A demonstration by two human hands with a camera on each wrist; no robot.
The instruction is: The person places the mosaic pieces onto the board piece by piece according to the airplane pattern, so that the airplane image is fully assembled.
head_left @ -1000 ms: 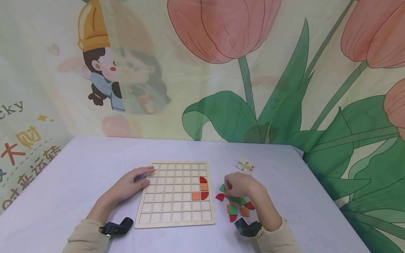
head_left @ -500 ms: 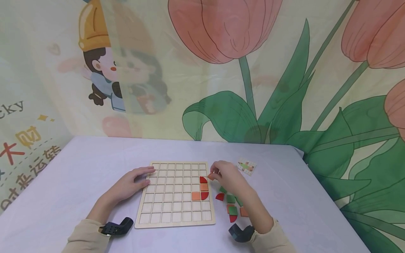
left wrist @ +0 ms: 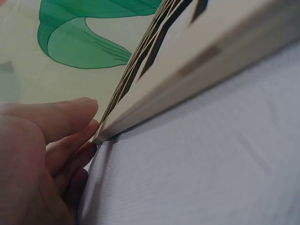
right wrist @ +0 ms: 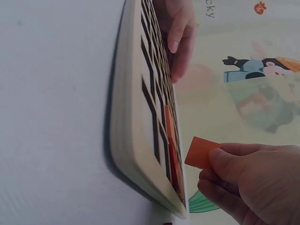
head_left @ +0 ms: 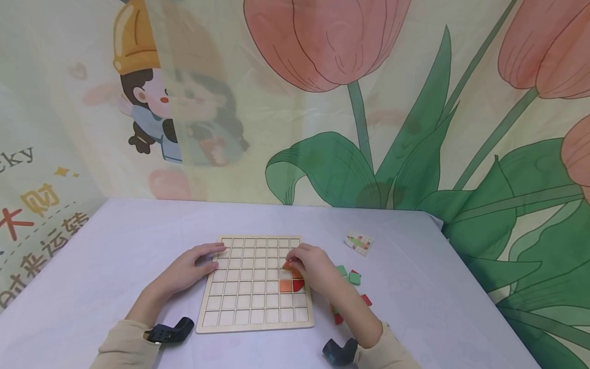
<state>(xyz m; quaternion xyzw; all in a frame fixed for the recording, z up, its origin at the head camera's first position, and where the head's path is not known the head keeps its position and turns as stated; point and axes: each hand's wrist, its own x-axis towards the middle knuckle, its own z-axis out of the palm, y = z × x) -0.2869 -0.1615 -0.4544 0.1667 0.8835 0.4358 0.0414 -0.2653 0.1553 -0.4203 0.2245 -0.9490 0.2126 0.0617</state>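
Note:
A pale wooden grid board (head_left: 244, 302) lies on the table. Between thumb and fingers, my right hand (head_left: 315, 266) pinches an orange square tile (right wrist: 200, 152), held over the right part of the grid. Below that hand, an orange tile (head_left: 286, 286) and a red quarter-round tile (head_left: 298, 285) sit in neighbouring cells. Another orange tile and a red one farther up are partly or wholly hidden by the hand. On the far left edge of the board, my left hand (head_left: 195, 264) rests with its fingers extended, their tips touching the frame (left wrist: 140, 110).
Right of the board lie loose tiles, among them a green square (head_left: 354, 278) and a red piece (head_left: 366, 300); my right forearm covers some. A small printed pattern card (head_left: 359, 243) lies behind them. A printed cloth (head_left: 221, 179) hangs behind the white table (head_left: 152, 230).
My right hand has left the loose tiles and moved left over the board, carrying the orange tile. The left hand has stayed on the board's edge.

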